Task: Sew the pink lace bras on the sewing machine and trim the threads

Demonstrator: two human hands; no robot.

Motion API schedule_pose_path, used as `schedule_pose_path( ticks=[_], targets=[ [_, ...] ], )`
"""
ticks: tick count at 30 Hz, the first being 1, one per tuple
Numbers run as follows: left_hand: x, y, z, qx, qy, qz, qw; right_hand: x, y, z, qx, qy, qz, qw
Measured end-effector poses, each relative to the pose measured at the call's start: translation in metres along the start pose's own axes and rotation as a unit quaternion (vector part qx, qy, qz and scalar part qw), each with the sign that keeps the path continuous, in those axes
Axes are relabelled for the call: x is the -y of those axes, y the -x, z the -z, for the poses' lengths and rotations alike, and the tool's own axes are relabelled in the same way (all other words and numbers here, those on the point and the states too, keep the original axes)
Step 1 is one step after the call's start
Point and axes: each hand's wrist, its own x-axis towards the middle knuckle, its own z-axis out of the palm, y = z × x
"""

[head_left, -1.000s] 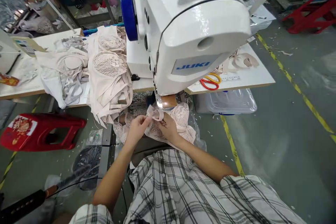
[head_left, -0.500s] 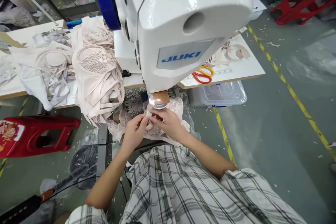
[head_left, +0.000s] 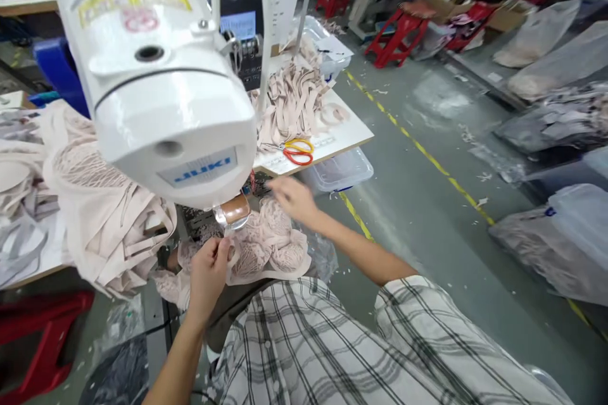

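My left hand [head_left: 209,272] is closed, thumb against fingers, on a pale beige strap [head_left: 233,254] just below the presser area of a white sewing machine [head_left: 175,120]. Beside it a pale pink lace bra [head_left: 270,240] with padded cups lies across my lap, under the machine head. My right hand [head_left: 295,202] is off the bra, near the table's front edge and below a pair of scissors [head_left: 298,152] with red and yellow handles. Motion smears its fingers, so their grip does not show.
Many beige straps [head_left: 292,101] lie on the white tabletop [head_left: 349,130] at the right. Bras are piled [head_left: 104,202] at the left. A clear plastic box [head_left: 342,171] sits under the table's right end. A red stool [head_left: 42,342] stands at lower left.
My right hand has left the fabric and moved up and right toward the table edge. My left hand stays at the strap. The view has turned to the right.
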Motion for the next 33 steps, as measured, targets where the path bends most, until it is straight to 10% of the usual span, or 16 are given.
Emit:
schedule_pose_path(
  ticks=[3, 9, 19, 23, 33],
  targets=[
    [0.0, 0.002, -0.001, 0.027, -0.012, -0.018, 0.999, -0.057, -0.045, 0.041, 0.071, 0.184, -0.118, 0.973],
    [-0.012, 0.006, 0.002, 0.09, 0.07, 0.007, 0.994, -0.082, -0.068, 0.067, 0.183, 0.18, -0.035, 0.966],
    [-0.005, 0.004, 0.021, 0.088, 0.315, 0.125, 0.937, 0.054, 0.087, 0.07, 0.189, -0.025, -0.019, 0.981],
    [-0.004, 0.006, 0.017, 0.104, 0.321, 0.113, 0.934, 0.088, 0.091, 0.045, 0.151, -0.053, 0.001, 0.987],
    [-0.019, 0.011, 0.025, 0.101, 0.185, 0.092, 0.973, 0.088, 0.067, 0.021, 0.173, -0.11, 0.033, 0.978]
  ],
)
